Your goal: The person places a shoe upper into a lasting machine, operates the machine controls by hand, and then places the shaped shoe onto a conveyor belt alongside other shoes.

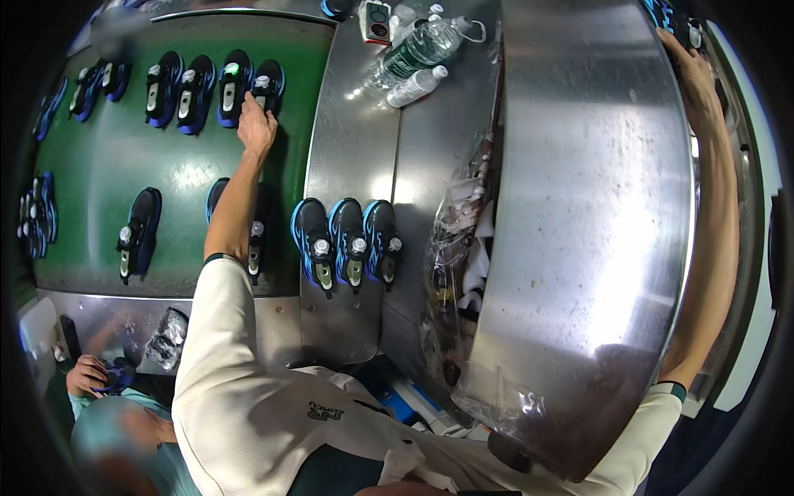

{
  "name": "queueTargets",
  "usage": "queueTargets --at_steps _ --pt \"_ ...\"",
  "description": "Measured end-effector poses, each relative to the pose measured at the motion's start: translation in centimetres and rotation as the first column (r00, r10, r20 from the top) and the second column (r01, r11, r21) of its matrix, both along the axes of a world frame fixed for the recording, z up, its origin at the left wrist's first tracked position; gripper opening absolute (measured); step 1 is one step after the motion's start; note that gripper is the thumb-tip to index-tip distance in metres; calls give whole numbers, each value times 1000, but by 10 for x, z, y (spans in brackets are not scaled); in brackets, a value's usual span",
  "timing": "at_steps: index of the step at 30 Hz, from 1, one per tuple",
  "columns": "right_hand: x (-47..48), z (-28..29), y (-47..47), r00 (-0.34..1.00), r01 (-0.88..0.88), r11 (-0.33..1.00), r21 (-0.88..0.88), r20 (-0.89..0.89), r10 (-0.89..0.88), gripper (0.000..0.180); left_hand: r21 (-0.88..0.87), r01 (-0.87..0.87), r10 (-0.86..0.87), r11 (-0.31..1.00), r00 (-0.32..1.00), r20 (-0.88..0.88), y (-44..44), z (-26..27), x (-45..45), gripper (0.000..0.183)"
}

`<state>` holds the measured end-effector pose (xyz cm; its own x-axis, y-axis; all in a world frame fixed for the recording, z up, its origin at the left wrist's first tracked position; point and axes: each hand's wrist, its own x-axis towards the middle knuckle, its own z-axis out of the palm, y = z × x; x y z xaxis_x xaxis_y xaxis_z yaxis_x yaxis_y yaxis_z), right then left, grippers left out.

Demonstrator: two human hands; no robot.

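My left hand (255, 129) reaches over the green conveyor belt (180, 161), its fingers at the heel end of a black and blue sneaker (271, 74). That sneaker has a clear round knob on top and a pale strip at its heel. Close on its left lies a similar sneaker (236, 87) with a green glow at its knob. Far to the right, my right hand (698, 80) is beyond the edge of a steel panel (583, 186), beside a black and blue shoe (662, 13) cut off by the picture's rim. Its grip is partly hidden.
Three sneakers (349, 245) stand side by side on the steel ledge. Behind them lie a large plastic bottle (419, 53) and a small one (414, 87). Clear plastic bags (456, 248) fill a gap by the panel. A co-worker's hand (90, 374) holds a shoe at lower left.
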<state>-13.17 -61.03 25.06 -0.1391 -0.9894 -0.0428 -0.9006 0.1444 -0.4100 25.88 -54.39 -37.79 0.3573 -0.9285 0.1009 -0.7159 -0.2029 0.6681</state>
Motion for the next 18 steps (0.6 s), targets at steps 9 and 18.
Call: queueTargets --at_steps 9,18 --pt "-15 -14 146 998 38 988 -149 50 -31 43 -299 307 -336 903 941 -49 106 51 22 65" --pt "-20 28 398 990 106 802 -588 142 -27 32 -113 765 -130 633 -39 -991 389 258 -83 39"
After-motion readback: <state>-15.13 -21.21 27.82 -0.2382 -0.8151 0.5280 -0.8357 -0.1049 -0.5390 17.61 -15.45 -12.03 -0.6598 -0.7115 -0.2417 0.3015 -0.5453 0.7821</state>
